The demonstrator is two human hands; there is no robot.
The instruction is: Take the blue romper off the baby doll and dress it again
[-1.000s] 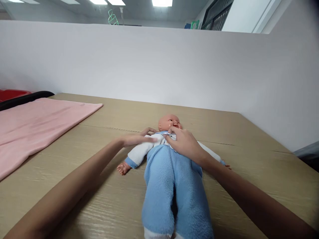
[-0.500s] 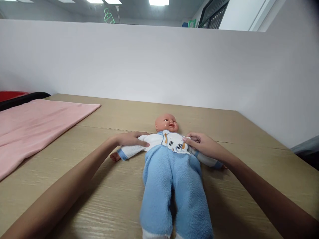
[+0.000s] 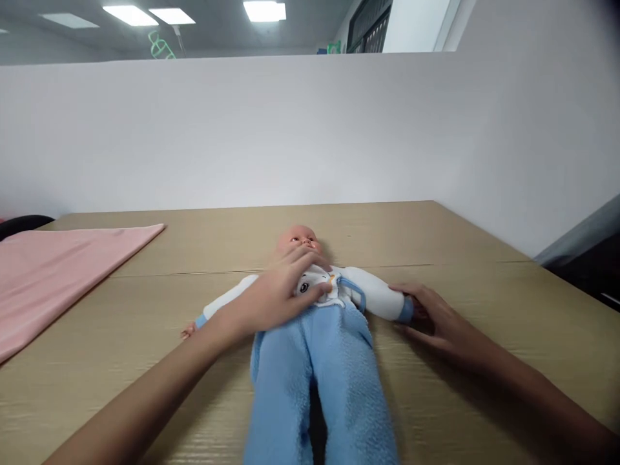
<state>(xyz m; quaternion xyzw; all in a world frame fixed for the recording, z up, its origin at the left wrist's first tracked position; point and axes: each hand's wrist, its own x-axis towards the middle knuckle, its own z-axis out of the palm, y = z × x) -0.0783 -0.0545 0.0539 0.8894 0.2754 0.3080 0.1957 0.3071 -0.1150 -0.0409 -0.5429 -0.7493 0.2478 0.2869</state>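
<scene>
A baby doll (image 3: 322,361) lies on its back on the table, dressed in fluffy blue trousers and a white-sleeved top with a cartoon face on the chest. My left hand (image 3: 278,290) rests across the doll's chest, fingers stretched out towards its chin, hiding part of the printed face. On the right, the doll's sleeve (image 3: 372,294) is spread outward. My right hand (image 3: 436,323) is around the blue cuff and the doll's small hand, thumb below and fingers above. The doll's other arm (image 3: 225,300) stretches out to the left, partly behind my left wrist.
A pink cloth (image 3: 62,271) lies flat on the left of the wooden table (image 3: 203,252). Behind the table stands a white partition (image 3: 242,129). A black rim (image 3: 26,224) shows at the far left, and a dark object (image 3: 591,258) at the right edge.
My left hand has moved from the doll's sleeve onto its chest. My right hand has gone from the chest out to the cuff on the right. The camera view has shifted right.
</scene>
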